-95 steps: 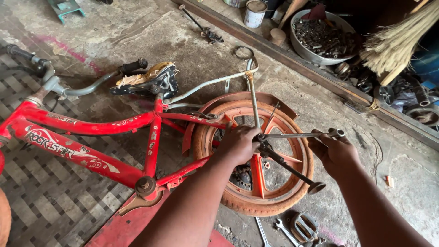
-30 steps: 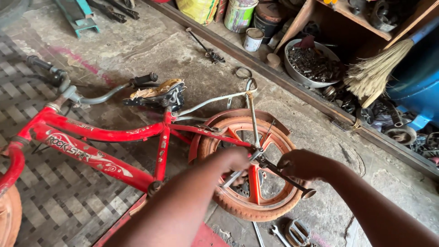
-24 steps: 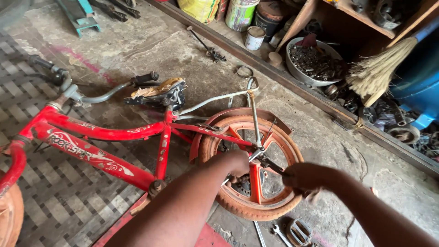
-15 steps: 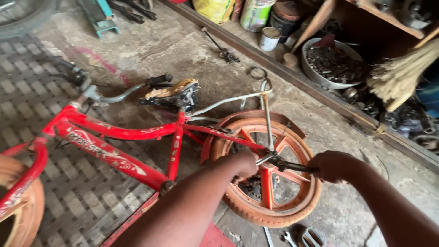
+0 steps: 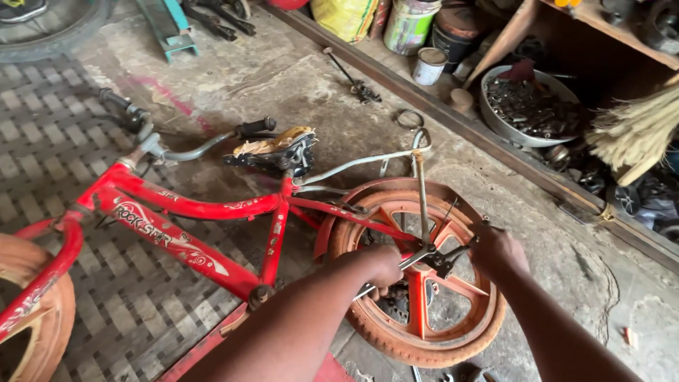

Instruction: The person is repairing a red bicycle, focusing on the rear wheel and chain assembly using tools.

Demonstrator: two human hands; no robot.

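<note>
A small red bicycle [image 5: 191, 226] lies on its side on the concrete floor [image 5: 283, 78], its frame crossing a patch of woven matting [image 5: 64, 163] at the left. The frame is glossy red with white scroll decoration, and the paint looks scuffed. The saddle [image 5: 272, 150] is torn, with yellowish padding showing through the black cover. Grey handlebars with black grips [image 5: 254, 127] reach toward the upper left.

The rear wheel [image 5: 424, 272] sits near the middle of the view, just in front of the person. It has a faded orange tyre, thick orange moulded spokes and a red mudguard curving over its left side. A thin grey metal stay runs from the hub up to a loop behind the saddle.

Both hands work at the hub. The left hand [image 5: 378, 265] is clenched around the handle of a metal wrench [image 5: 417, 256] whose head sits at the axle. The right hand [image 5: 498, 251] is closed around a second tool [image 5: 460, 251] on the other side of the axle, its shape mostly hidden by the fingers.

Along the far edge stand paint tins [image 5: 410, 25], a metal bowl of dark scrap parts [image 5: 530, 106] and a straw broom [image 5: 636, 131]. A second orange tyre [image 5: 28, 311] shows at the lower left.
</note>
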